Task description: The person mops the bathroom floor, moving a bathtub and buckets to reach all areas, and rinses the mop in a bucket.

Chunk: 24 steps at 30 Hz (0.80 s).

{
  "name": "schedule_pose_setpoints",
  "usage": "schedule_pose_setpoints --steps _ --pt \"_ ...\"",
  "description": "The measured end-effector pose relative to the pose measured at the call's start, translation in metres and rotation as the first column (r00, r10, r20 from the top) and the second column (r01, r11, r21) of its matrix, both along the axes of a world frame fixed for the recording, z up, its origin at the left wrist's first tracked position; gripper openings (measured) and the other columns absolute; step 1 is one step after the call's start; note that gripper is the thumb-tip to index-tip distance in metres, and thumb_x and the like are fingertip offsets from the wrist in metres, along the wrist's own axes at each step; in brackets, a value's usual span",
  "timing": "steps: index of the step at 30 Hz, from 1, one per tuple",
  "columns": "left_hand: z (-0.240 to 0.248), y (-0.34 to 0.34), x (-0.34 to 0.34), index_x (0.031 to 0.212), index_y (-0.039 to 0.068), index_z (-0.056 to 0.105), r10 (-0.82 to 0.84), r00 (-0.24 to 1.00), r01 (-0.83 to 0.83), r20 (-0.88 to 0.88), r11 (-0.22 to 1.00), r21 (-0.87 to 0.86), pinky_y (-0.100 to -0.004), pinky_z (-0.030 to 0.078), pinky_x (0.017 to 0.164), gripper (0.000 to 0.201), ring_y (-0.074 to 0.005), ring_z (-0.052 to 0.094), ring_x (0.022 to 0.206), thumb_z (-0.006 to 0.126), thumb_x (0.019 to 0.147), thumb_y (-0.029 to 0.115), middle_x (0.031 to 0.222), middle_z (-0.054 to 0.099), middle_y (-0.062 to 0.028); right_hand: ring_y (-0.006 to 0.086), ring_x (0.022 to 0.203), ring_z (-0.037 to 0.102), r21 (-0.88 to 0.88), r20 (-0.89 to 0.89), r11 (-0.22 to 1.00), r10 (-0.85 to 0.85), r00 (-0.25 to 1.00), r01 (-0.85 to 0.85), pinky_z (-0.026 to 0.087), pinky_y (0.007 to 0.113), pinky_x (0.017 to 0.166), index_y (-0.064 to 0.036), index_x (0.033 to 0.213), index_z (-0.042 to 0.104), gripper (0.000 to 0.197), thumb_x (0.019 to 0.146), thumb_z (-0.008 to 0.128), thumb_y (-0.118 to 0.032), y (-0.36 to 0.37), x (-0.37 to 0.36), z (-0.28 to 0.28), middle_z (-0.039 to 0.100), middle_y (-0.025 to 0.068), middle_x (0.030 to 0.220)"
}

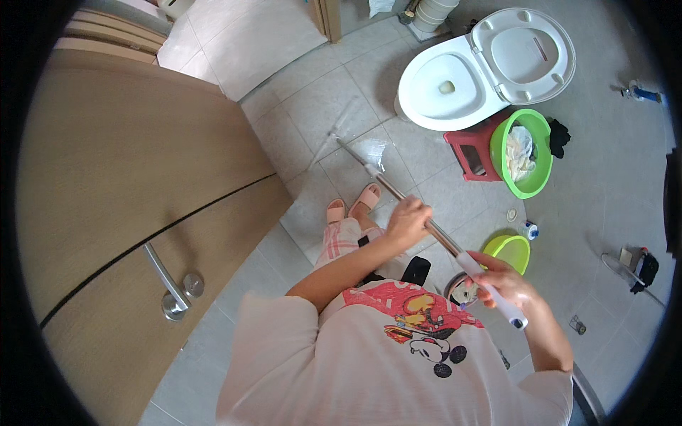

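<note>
A long-handled floor squeegee runs slantwise across the view, from the floor tiles up to my right side. My left hand is wrapped around the metal middle of its pole. Near the top end, my right hand grips the white plastic handle. The pale, see-through squeegee blade is smeared and lies at floor level ahead of my feet, between the wooden door and the white toilet. Wet-looking shine shows on the tiles beside the pole.
The toilet's lid is up. Beside it, a green basin with cloths rests on a red stool. A yellow-green basin and a small white-and-blue container stand near my right hand. The door handle juts out at left.
</note>
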<state>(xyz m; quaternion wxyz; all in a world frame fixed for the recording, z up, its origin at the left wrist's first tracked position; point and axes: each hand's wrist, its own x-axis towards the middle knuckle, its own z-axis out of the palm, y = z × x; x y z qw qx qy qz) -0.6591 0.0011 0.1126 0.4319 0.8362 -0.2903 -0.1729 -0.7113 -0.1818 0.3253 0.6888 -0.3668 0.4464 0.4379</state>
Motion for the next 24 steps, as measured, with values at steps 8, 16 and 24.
schedule_pose_setpoints --steps 8,16,24 --pt "-0.060 0.042 0.046 0.071 0.006 0.055 0.398 0.910 -0.414 0.120 0.893 0.176 -0.0395 0.041 0.072 0.023 -0.0308 0.049 0.083 0.068 0.066 0.025 0.080 0.050 -0.0105 0.0107 0.053 0.050 -0.295 0.211 0.594 0.805 0.555 -0.749 0.044 0.025 0.046 -0.0089 0.132 0.029 0.061 0.078 0.054 -0.014 0.035 0.103 -0.079 0.057 0.0055 0.081" --pt "-0.053 -0.075 0.013 0.071 0.010 0.059 0.128 0.985 -0.101 -0.119 0.972 0.210 -0.0485 0.035 0.081 0.022 -0.0363 0.047 0.095 0.068 0.061 0.028 0.084 0.056 -0.0149 0.0114 0.053 0.051 -0.376 -0.021 0.407 0.894 0.447 -0.832 0.044 0.025 0.047 -0.0101 0.133 0.026 0.057 0.081 0.049 -0.013 -0.045 0.080 -0.007 0.057 0.0055 0.078" --pt "-0.009 -0.106 0.024 0.073 0.009 0.059 -0.222 0.958 0.248 -0.181 0.959 0.136 -0.0470 0.037 0.082 0.022 -0.0363 0.047 0.103 0.064 0.066 0.030 0.089 0.058 -0.0144 0.0098 0.056 0.051 -0.428 -0.106 0.589 0.721 0.685 -0.686 0.044 0.023 0.047 -0.0089 0.132 0.029 0.054 0.082 0.049 -0.014 -0.055 0.045 0.036 0.058 0.0052 0.083"
